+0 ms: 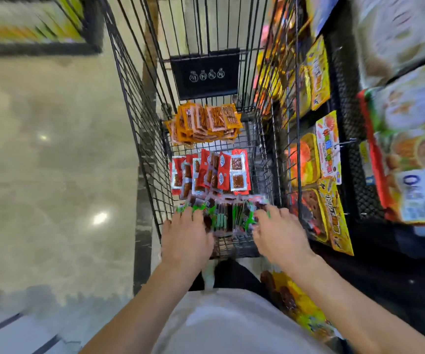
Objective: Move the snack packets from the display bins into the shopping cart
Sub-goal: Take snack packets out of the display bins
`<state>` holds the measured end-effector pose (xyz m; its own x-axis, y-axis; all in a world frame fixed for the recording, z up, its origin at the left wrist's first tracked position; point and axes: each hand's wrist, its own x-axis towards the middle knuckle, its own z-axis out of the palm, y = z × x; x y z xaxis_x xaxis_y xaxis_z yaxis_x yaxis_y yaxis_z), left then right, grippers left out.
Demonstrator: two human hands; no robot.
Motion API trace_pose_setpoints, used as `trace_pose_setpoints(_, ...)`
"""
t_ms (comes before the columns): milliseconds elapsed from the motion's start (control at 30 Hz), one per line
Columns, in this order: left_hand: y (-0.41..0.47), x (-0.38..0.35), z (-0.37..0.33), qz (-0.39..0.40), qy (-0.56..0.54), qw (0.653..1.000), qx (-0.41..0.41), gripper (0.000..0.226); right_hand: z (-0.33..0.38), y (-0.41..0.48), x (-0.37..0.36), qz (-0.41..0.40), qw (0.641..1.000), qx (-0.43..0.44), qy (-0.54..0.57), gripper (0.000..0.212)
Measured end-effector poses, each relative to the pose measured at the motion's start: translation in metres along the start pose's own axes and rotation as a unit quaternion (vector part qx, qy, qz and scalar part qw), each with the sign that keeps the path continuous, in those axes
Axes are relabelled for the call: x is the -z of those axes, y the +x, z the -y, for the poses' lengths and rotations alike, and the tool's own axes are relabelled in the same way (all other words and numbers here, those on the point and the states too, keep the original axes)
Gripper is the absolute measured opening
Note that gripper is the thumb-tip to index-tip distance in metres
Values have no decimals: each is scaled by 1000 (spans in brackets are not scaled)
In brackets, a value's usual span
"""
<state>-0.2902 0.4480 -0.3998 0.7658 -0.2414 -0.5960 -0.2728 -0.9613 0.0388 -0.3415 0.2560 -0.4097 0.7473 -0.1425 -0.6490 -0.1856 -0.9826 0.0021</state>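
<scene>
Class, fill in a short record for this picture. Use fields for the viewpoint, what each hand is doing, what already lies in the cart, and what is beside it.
viewpoint: looking down into a wire shopping cart
left hand: holds the left side of a bundle of green packets
right hand: holds the right side of the same bundle
bundle position: near end of the cart; blurred, so whether it rests on the floor is unclear
already in cart: red packets in the middle, orange packets at the far end
beside cart: yellow packets on display, on the person's right
</scene>
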Motion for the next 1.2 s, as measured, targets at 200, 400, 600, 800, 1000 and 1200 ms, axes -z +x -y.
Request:
trace_pose_setpoints(200, -57, 57, 24, -86, 14, 995, -44, 56, 17, -70, 47, -101, 994, -43, -10, 51)
trace_pose_setpoints(400, -101, 92, 65, -163, 57, 979, -108, 62, 46, -159, 73, -211, 970, -114, 39, 46)
trace_pose_setpoints(600, -136, 113, 64, -205, 68, 951, -223, 63, 75, -250, 62, -231, 942, -223, 92, 62)
trace_pose_setpoints(800, -189, 115, 13, -250, 114, 890, -363, 59, 74, -347, 22, -248, 886, -360, 155, 62)
trace_pose_setpoints(1000, -277, 88, -58, -254, 174, 824, -476, 64, 60, -451, -52, -265, 810, -481, 206, 61)
trace_pose_setpoints(1200, -390, 14, -127, -244, 165, 765, -572, 59, 50, -572, -153, -255, 733, -577, 254, 60)
